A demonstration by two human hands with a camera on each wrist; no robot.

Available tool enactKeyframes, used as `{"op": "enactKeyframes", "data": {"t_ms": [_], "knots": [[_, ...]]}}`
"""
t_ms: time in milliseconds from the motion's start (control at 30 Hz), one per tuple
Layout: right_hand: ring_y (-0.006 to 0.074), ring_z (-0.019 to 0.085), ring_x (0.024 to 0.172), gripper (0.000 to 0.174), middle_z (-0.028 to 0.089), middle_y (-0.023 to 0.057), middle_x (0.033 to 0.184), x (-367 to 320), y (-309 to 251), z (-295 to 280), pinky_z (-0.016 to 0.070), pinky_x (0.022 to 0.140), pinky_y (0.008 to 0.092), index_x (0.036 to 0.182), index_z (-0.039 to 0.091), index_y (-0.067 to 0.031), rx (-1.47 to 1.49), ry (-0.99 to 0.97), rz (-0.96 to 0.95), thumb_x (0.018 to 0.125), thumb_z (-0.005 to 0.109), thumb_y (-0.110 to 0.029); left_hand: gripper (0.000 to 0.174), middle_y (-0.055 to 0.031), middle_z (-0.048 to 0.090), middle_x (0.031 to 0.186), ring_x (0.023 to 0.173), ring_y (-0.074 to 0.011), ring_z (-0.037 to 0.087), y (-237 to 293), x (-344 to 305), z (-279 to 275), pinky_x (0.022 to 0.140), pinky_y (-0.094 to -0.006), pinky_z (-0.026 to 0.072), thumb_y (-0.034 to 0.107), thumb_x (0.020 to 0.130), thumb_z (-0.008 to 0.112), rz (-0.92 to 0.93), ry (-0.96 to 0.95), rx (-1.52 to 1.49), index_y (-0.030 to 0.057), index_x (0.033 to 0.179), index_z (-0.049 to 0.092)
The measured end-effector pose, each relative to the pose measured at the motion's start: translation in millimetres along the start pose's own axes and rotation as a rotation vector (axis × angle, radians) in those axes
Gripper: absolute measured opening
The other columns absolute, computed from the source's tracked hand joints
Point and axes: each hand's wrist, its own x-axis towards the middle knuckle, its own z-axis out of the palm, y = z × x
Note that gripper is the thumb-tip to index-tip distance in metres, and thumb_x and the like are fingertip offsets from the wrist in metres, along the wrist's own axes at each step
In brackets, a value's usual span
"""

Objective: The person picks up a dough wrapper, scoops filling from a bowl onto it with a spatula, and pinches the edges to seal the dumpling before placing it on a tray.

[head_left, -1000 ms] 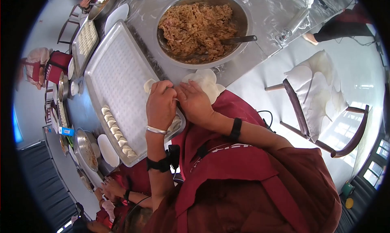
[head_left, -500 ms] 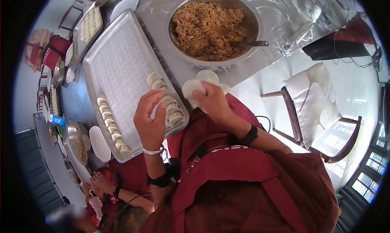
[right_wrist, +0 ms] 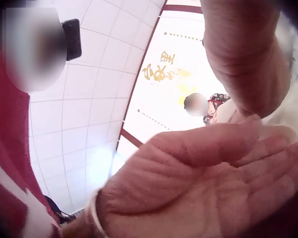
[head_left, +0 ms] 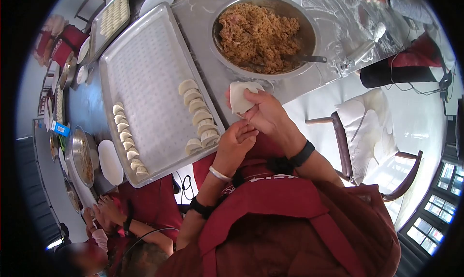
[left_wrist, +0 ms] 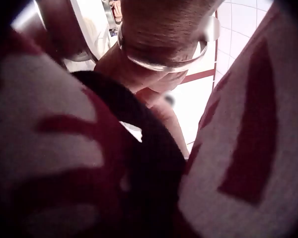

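My right hand (head_left: 270,115) holds round white dumpling wrappers (head_left: 240,98) at the table's front edge, its thumb over them and its fingers partly hidden beneath. Just below and to its left is my left hand (head_left: 237,144), a bangle at its wrist, fingers loosely bent and fingertips close to the right palm. In the right wrist view the left palm (right_wrist: 208,188) faces up with nothing on it, near the pale dough. On the metal tray (head_left: 145,84) to the left, folded dumplings (head_left: 197,103) line the right side, and another row (head_left: 126,139) lines the left.
A steel bowl of meat filling (head_left: 261,35) with a spoon handle (head_left: 314,58) stands behind the hands. To the right is a chair (head_left: 362,132) with a pale cover. Another person's hands (head_left: 108,209) are at lower left. A second tray (head_left: 111,23) stands farther off.
The hands were together by the tray's near right corner, then parted, the left over the dumplings and the right at the wrappers. Now the right lifts wrappers and the left has come beside it.
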Motion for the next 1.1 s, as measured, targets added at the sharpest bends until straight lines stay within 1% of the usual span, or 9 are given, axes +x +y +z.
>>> {"op": "enactKeyframes", "data": {"t_ms": [133,233,333,533,633,733,867,967,1100], "knots": [[0.0310,0.058,0.120,0.037,0.057,0.0214,0.129,-27,-10,36,0.0496,0.103,0.0454,0.134,0.044,0.0069,0.008,-0.091,0.040,0.102,0.047,-0.010,0.038,-0.0150,0.061,0.121,0.111,-0.0222,0.061,12,14,4,0.098,-0.0330,0.0490,0.007,0.094,0.057,0.167,0.069,0.160,-0.0074,0.128,0.049],[0.0311,0.060,0.116,0.034,0.060,0.0220,0.125,-32,-17,45,0.0511,0.100,0.0435,0.131,0.048,0.0083,-0.064,-0.141,-0.035,0.102,0.046,-0.010,0.028,-0.0128,0.064,0.114,0.101,-0.0209,0.065,31,20,3,0.092,-0.0340,0.0522,0.006,0.096,0.053,0.146,0.054,0.187,-0.0052,0.122,0.054],[0.0299,0.062,0.113,0.032,0.062,0.0215,0.122,-36,-22,50,0.0517,0.097,0.0416,0.128,0.051,0.0082,-0.123,-0.137,-0.151,0.101,0.046,-0.010,0.022,-0.0125,0.067,0.104,0.091,-0.0198,0.067,42,19,12,0.083,-0.0352,0.0558,0.010,0.100,0.050,0.230,0.197,-0.235,-0.0039,0.116,0.058],[0.0271,0.062,0.111,0.031,0.062,0.0194,0.122,-38,-11,44,0.0527,0.092,0.0389,0.128,0.052,0.0052,-0.141,-0.143,-0.167,0.102,0.045,-0.010,0.020,-0.0122,0.066,0.097,0.079,-0.0161,0.066,50,6,6,0.076,-0.0332,0.0593,0.010,0.101,0.052,0.265,0.245,-0.299,-0.0057,0.111,0.058],[0.0268,0.063,0.110,0.031,0.062,0.0193,0.122,-38,-8,43,0.0529,0.091,0.0386,0.129,0.051,0.0045,-0.136,-0.146,-0.141,0.102,0.044,-0.010,0.017,-0.0127,0.066,0.096,0.077,-0.0173,0.065,46,5,4,0.071,-0.0333,0.0591,0.007,0.100,0.051,0.234,0.309,-0.164,-0.0045,0.110,0.058],[0.0267,0.063,0.109,0.032,0.062,0.0192,0.123,-38,-6,45,0.0532,0.089,0.0379,0.130,0.051,0.0043,-0.133,-0.123,-0.136,0.103,0.043,-0.010,0.014,-0.0125,0.066,0.094,0.075,-0.0166,0.065,49,1,6,0.070,-0.0326,0.0594,0.002,0.099,0.052,0.226,0.311,-0.188,-0.0048,0.109,0.058],[0.0261,0.064,0.105,0.032,0.062,0.0191,0.122,-40,-4,47,0.0538,0.082,0.0354,0.130,0.051,0.0047,-0.109,-0.097,-0.103,0.103,0.042,-0.010,0.014,-0.0119,0.067,0.093,0.075,-0.0156,0.065,44,0,3,0.072,-0.0323,0.0593,0.003,0.099,0.052,0.289,0.288,-0.215,-0.0050,0.108,0.059],[0.0261,0.064,0.102,0.034,0.061,0.0198,0.124,-39,-2,40,0.0548,0.085,0.0384,0.131,0.049,0.0038,-0.120,-0.171,-0.069,0.103,0.045,-0.014,0.014,-0.0112,0.067,0.092,0.074,-0.0153,0.065,42,0,1,0.071,-0.0316,0.0589,0.005,0.099,0.054,0.331,0.283,-0.198,-0.0047,0.106,0.060],[0.0250,0.064,0.098,0.034,0.061,0.0186,0.122,-39,1,40,0.0544,0.079,0.0363,0.131,0.049,0.0037,-0.127,-0.181,-0.061,0.103,0.044,-0.014,0.014,-0.0104,0.068,0.088,0.071,-0.0151,0.065,42,-1,0,0.068,-0.0306,0.0584,0.009,0.099,0.057,0.341,0.317,-0.185,-0.0036,0.104,0.062]]}}
